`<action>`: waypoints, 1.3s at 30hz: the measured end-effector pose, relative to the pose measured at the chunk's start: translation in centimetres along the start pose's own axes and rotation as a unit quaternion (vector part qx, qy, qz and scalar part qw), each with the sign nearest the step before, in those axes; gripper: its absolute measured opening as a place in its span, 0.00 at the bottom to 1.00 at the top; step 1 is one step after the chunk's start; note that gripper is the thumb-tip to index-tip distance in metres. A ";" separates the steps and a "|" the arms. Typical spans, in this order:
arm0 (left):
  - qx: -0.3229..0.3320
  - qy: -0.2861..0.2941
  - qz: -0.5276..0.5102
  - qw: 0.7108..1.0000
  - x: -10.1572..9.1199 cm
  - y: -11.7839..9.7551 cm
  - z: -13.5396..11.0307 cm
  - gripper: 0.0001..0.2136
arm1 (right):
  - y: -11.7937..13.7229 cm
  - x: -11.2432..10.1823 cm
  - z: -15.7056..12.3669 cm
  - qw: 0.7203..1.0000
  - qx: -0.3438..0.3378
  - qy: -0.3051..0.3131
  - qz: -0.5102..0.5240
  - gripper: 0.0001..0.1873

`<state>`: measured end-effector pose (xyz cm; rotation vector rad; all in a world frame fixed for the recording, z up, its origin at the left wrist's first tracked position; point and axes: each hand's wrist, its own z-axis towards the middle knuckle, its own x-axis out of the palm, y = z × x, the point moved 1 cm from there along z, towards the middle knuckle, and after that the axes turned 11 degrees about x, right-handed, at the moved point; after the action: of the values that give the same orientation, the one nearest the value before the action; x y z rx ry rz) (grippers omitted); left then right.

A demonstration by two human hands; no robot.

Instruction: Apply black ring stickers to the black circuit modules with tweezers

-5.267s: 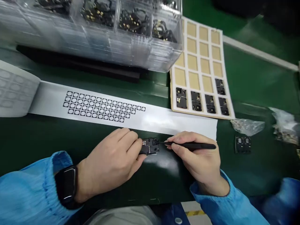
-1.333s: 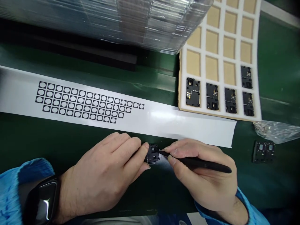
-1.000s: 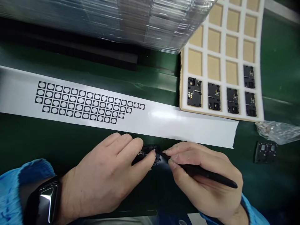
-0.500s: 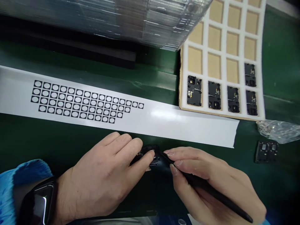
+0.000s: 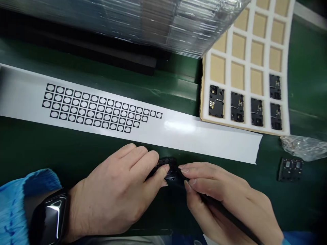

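Note:
My left hand (image 5: pixel 117 197) pinches a small black electronic part (image 5: pixel 168 168) and presses it flat onto the green mat. My right hand (image 5: pixel 230 207) grips black tweezers (image 5: pixel 222 212) like a pen, with the tip at the part's right edge. Just beyond the hands lies a long white liner strip (image 5: pixel 194 136) bearing a block of small black-framed round stickers (image 5: pixel 99 109). A smartwatch sits on my left wrist, and both arms wear blue sleeves.
A white foam tray (image 5: pixel 228 73) at the back right holds several black parts in its nearest cells. A stack of clear plastic trays (image 5: pixel 143 20) stands behind the strip. One loose black part (image 5: pixel 290 169) and a crumpled plastic bag (image 5: pixel 304 148) lie at the right.
The part went from tilted on edge to lying flat under my left fingers. My right hand has turned so the tweezers' back end points down toward me.

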<state>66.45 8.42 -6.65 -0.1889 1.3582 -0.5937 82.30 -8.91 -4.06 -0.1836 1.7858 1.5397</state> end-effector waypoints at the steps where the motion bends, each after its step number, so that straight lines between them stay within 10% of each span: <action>1: 0.000 -0.001 0.002 1.000 0.0 0.0 0.0 0.09 | 0.1 0.0 0.1 1.000 -0.003 0.006 -0.011 0.10; 39: 0.006 0.015 -0.002 1.000 0.0 0.0 0.0 0.10 | -1.0 1.0 -0.2 0.995 0.039 -0.034 0.082 0.18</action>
<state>66.43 8.45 -6.64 -0.1734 1.3826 -0.6095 82.04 -9.04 -5.49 0.0546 1.8401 1.5672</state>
